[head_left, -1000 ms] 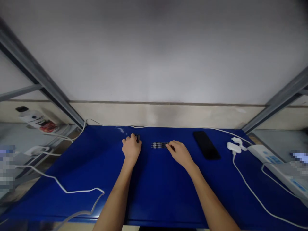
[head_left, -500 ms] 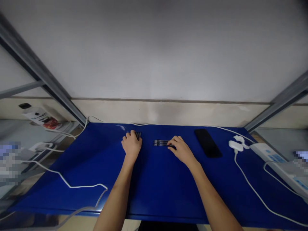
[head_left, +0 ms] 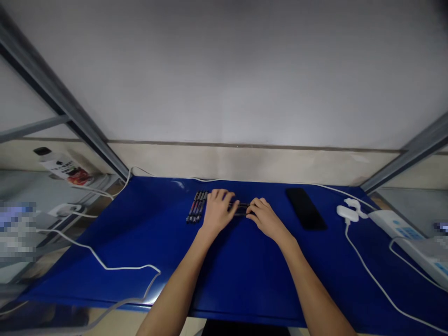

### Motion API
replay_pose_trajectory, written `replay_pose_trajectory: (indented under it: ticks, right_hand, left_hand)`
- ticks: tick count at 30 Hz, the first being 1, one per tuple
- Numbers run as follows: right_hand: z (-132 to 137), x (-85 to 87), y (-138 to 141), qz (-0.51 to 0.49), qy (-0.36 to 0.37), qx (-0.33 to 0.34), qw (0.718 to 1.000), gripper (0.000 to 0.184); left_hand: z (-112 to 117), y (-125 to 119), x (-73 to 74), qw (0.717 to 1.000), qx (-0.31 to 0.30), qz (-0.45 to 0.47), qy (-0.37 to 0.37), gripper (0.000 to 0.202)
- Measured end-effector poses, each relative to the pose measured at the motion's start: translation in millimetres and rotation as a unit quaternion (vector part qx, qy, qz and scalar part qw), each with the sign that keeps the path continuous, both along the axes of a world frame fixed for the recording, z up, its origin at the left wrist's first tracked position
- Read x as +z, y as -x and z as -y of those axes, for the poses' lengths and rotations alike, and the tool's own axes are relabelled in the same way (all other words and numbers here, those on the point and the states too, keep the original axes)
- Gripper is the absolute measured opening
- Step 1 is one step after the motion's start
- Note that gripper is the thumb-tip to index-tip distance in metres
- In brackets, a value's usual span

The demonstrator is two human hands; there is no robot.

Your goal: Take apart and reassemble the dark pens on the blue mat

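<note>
On the blue mat (head_left: 238, 275) a row of several dark pens (head_left: 196, 206) lies side by side, pointing away from me. To their right a second small bunch of pens (head_left: 242, 208) lies crosswise. My left hand (head_left: 217, 212) rests on the left end of that bunch with its fingers curled over it. From the other side my right hand (head_left: 265, 217) pinches the right end. Most of the crosswise bunch is hidden under the two hands.
A black phone (head_left: 305, 208) lies flat to the right of my hands. Further right sit a white charger (head_left: 347, 212) with its cable and a white power strip (head_left: 392, 224). A white cable (head_left: 105, 266) loops over the mat's left side. A bottle (head_left: 61, 167) lies at far left.
My left hand has left the lengthwise pens, which now show fully, and moved right onto the crosswise bunch. My right hand has stayed on that bunch.
</note>
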State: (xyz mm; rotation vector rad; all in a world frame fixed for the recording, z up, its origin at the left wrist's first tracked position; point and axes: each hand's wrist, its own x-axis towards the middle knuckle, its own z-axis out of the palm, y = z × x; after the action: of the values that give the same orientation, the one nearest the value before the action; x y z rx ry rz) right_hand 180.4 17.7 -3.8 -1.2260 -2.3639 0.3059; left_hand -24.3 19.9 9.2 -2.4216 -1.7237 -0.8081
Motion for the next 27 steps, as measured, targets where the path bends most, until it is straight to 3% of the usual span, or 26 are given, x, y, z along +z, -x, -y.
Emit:
replay_pose_trajectory:
  ticks: [2, 4, 8, 12, 20, 27]
  right_hand:
    - [-2, -1.5, 0, -0.004, -0.006, -0.005, 1.0, 0.012]
    - [-4, -2.7, 0, -0.017, -0.003, -0.018, 1.0, 0.016]
    - [-5, -3.8, 1, -0.053, 0.042, -0.033, 0.997, 0.022]
    - [-2, -3.0, 3, -0.07, 0.058, -0.01, 0.996, 0.026]
    - [-2, -2.4, 7, -0.058, -0.005, 0.007, 0.998, 0.032]
    - [3, 2.5, 14, -0.015, -0.073, -0.019, 0.997, 0.036]
  left_hand:
    - [3, -8, -3.2, 0.993, -0.118, -0.021, 0.002, 0.031]
    - [4, -12, -8.2, 0.986, -0.165, -0.036, -0.008, 0.031]
    - [1, -11, -15.2, 0.988, -0.147, -0.051, -0.022, 0.029]
    - [-2, -7, -13.2, 0.991, -0.125, -0.056, -0.014, 0.028]
    - [-2, -6, -8.7, 0.991, -0.125, -0.034, 0.033, 0.032]
    - [-3, -6, -10.0, 0.991, -0.112, 0.006, 0.075, 0.037]
